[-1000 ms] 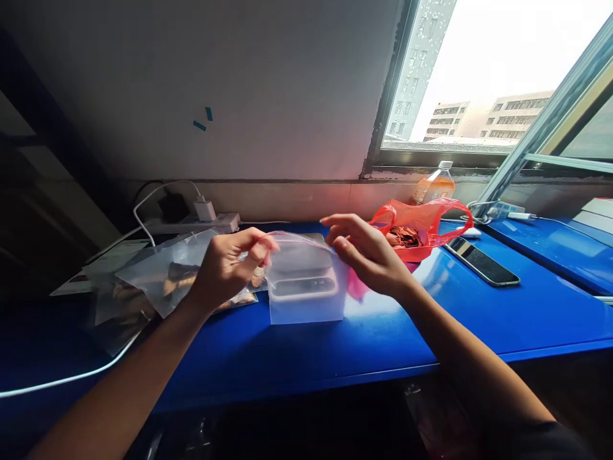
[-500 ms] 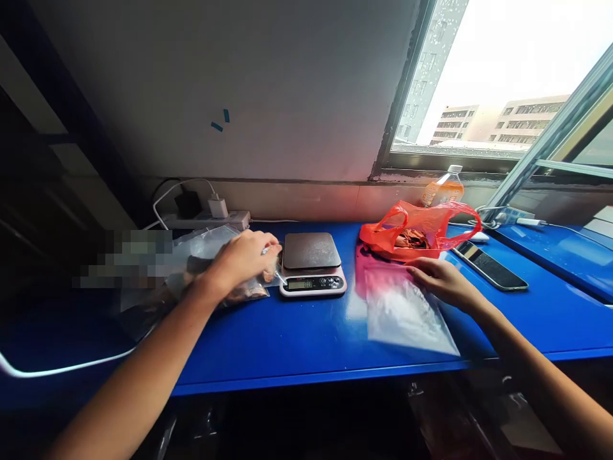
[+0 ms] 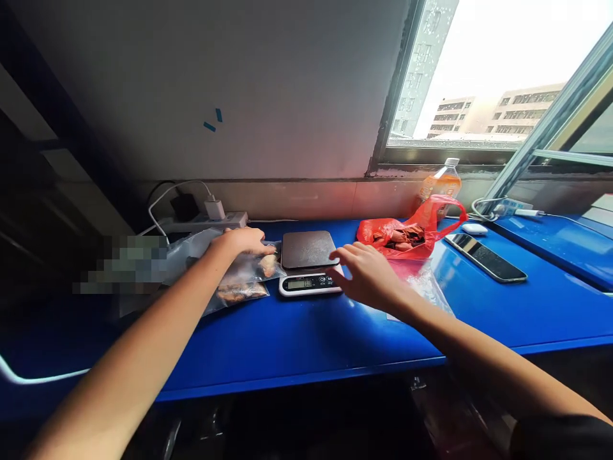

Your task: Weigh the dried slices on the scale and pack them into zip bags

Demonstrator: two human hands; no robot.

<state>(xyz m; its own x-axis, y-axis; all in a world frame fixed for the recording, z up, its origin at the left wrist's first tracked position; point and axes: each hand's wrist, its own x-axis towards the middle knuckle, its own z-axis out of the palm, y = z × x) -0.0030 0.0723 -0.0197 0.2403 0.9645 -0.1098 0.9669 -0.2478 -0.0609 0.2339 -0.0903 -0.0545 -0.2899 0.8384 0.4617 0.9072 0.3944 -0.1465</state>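
My left hand is closed on the upper edge of a clear plastic bag with brown, dried-looking pieces in it. Its fingertips are partly hidden. Just right of that bag stands a kitchen scale, its dark plate bare and its small display lit. My right hand hovers by the scale's right edge, thumb and fingers apart, holding nothing. Behind my right wrist lies a flat clear plastic bag, partly covered by the forearm. A red plastic bag sits open beyond it, with reddish-brown pieces inside.
On the right of the blue table lie a phone and a small white case. An orange drink bottle stands by the window. A power strip with chargers and a white cable is at the back left.
My right hand has let go of the flat clear bag and moved left to the scale. The red bag's handles have shifted and its opening shows more. My left hand stays at its bag.
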